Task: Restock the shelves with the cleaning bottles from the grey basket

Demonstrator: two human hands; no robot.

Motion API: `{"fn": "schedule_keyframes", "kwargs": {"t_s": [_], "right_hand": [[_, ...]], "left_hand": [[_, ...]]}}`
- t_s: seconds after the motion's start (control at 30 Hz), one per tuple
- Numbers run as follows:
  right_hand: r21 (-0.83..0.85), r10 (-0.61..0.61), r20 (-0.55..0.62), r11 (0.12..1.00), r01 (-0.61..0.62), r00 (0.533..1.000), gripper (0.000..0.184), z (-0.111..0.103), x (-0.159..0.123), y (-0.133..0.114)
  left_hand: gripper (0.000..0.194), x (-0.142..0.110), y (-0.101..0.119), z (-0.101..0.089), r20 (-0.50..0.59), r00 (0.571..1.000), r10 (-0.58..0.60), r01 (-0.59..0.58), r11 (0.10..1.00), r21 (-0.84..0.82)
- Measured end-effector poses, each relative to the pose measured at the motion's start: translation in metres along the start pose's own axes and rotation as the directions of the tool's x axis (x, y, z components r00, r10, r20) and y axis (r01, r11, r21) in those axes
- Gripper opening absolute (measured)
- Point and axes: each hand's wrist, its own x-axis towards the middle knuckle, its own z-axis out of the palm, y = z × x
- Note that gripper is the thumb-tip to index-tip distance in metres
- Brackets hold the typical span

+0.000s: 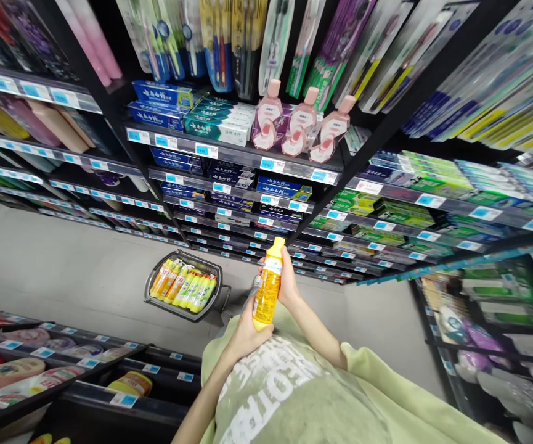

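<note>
A yellow bottle (268, 290) with a printed label and a yellow cap is held upright in front of my chest. My left hand (248, 324) grips it low, near the base, with the thumb across the front. Higher up, my right hand (287, 277) wraps its other side just below the cap. Both hands are closed on the same bottle, and most of the fingers are hidden behind it. To the left, a dark shopping basket (147, 288) rests on the floor, filled with several yellow, orange and green bottles (183, 285).
Ahead, tall shelves hold toothbrushes (220, 46), toothpaste boxes (220, 117) and three pink mouthwash bottles (301, 123). Behind at left, a low shelf (95, 394) carries packaged goods. More racks (492, 333) stand at right. Grey floor (85, 259) runs between them.
</note>
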Motion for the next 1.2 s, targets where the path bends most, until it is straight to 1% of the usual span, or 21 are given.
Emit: {"fn": "schedule_keyframes", "kwargs": {"t_s": [0.07, 0.1, 0.13, 0.17, 0.2, 0.27, 0.3, 0.37, 0.4, 0.47, 0.6, 0.67, 0.77, 0.83, 0.87, 0.97, 1.03, 1.1, 1.2], "right_hand": [[0.021, -0.023, -0.019, 0.999, 0.024, 1.000, 0.053, 0.000, 0.000, -0.003], [0.029, -0.025, -0.020, 0.999, 0.025, 0.999, 0.054, 0.000, 0.000, -0.005], [0.044, -0.004, 0.005, 0.999, 0.004, 1.000, 0.055, -0.001, 0.000, -0.006], [0.068, 0.019, 0.038, 0.997, -0.022, 0.999, 0.056, -0.001, 0.000, -0.007], [0.100, 0.041, 0.075, 0.994, -0.048, 0.996, 0.056, -0.002, 0.000, -0.008], [0.180, 0.082, 0.152, 0.978, -0.109, 0.985, 0.054, -0.004, 0.000, -0.008], [0.219, 0.098, 0.186, 0.966, -0.138, 0.978, 0.053, -0.004, -0.001, -0.008], [0.268, 0.114, 0.235, 0.947, -0.177, 0.965, 0.050, -0.005, -0.002, -0.006], [0.278, 0.118, 0.252, 0.942, -0.188, 0.961, 0.049, -0.006, -0.002, -0.005], [0.280, 0.119, 0.275, 0.939, -0.198, 0.954, 0.048, -0.005, -0.003, -0.003], [0.232, 0.153, 0.290, 0.946, -0.224, 0.945, 0.045, -0.004, -0.001, -0.001], [0.200, 0.181, 0.296, 0.949, -0.246, 0.938, 0.045, -0.004, 0.001, -0.001], [0.143, 0.203, 0.304, 0.956, -0.255, 0.931, 0.046, -0.005, 0.006, 0.000], [0.105, 0.193, 0.289, 0.967, -0.231, 0.938, 0.052, -0.006, 0.008, -0.001], [0.086, 0.183, 0.273, 0.973, -0.213, 0.945, 0.055, -0.006, 0.009, -0.001], [0.025, 0.160, 0.215, 0.985, -0.169, 0.963, 0.061, -0.003, 0.009, -0.001], [-0.009, 0.161, 0.185, 0.987, -0.162, 0.969, 0.060, -0.001, 0.007, -0.002], [-0.033, 0.171, 0.164, 0.985, -0.168, 0.971, 0.058, 0.002, 0.006, -0.003], [-0.064, 0.200, 0.165, 0.979, -0.192, 0.966, 0.058, 0.005, 0.005, -0.004]], "left_hand": [[0.084, -0.003, 0.003, -0.001, 0.022, 1.000, -0.002, 0.001, 1.000, 0.029], [0.086, -0.004, 0.003, -0.002, 0.044, 0.999, -0.004, 0.004, 1.000, 0.010], [0.087, -0.004, 0.002, -0.002, 0.078, 0.997, -0.008, 0.012, 0.999, -0.050], [0.089, -0.004, 0.001, -0.003, 0.124, 0.992, -0.011, 0.029, 0.988, -0.149], [0.091, -0.004, -0.002, -0.003, 0.172, 0.985, -0.010, 0.058, 0.960, -0.275], [0.094, -0.002, -0.008, -0.003, 0.258, 0.966, -0.013, 0.149, 0.845, -0.514], [0.095, -0.001, -0.011, -0.003, 0.285, 0.958, -0.027, 0.199, 0.780, -0.594], [0.093, 0.001, -0.016, -0.003, 0.318, 0.945, -0.074, 0.279, 0.686, -0.672], [0.090, 0.001, -0.018, -0.003, 0.335, 0.937, -0.096, 0.312, 0.659, -0.685], [0.082, 0.001, -0.019, -0.004, 0.367, 0.923, -0.117, 0.354, 0.633, -0.688], [0.071, 0.000, -0.021, -0.005, 0.376, 0.921, -0.103, 0.354, 0.625, -0.696], [0.071, 0.000, -0.023, -0.005, 0.369, 0.925, -0.093, 0.344, 0.615, -0.710], [0.076, 0.000, -0.029, -0.004, 0.378, 0.923, -0.068, 0.343, 0.591, -0.730], [0.076, 0.000, -0.032, -0.004, 0.391, 0.920, -0.041, 0.342, 0.570, -0.747], [0.073, 0.000, -0.033, -0.003, 0.395, 0.918, -0.023, 0.340, 0.557, -0.758], [0.055, 0.001, -0.032, -0.002, 0.406, 0.914, 0.031, 0.333, 0.515, -0.790], [0.047, 0.001, -0.030, -0.001, 0.411, 0.910, 0.046, 0.338, 0.491, -0.803], [0.046, 0.000, -0.028, -0.001, 0.415, 0.909, 0.039, 0.348, 0.476, -0.807], [0.053, 0.000, -0.024, -0.001, 0.421, 0.907, 0.017, 0.365, 0.469, -0.804]]}}
